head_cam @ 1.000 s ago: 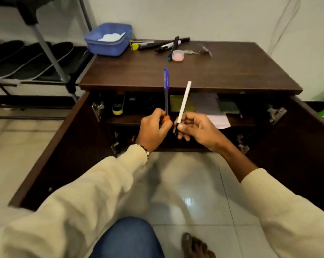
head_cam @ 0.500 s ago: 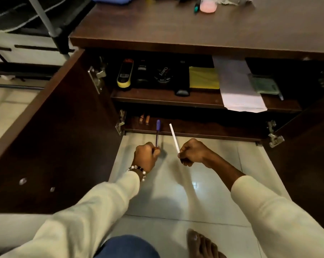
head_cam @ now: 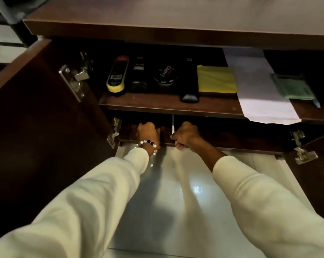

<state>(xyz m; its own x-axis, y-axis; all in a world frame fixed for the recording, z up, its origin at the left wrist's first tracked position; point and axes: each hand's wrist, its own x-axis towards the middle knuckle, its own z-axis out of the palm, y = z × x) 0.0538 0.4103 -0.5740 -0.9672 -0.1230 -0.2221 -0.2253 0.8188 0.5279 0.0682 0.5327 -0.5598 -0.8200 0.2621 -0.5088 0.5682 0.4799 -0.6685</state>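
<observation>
Overhanging hands [head_cam: 185,136] and white pen [head_cam: 173,125] — shelf [head_cam: 157,106], polish tin [head_cam: 166,75], paper [head_cam: 260,90].

Home interior: dark wood cabinet [head_cam: 36,127] w/ doors open, shoe polish tin [head_cam: 166,75] & yellow cloth [head_cam: 216,79] on shelf [head_cam: 157,103] at centre of frame, glossy floor tiles [head_cam: 176,211] below.

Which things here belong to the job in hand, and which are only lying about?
In hand: white pen, held by the right hand; left hand, beside it at the lower compartment.
Lying about, on the shelf above: polish tin, yellow pad, white paper, green cloth.
</observation>
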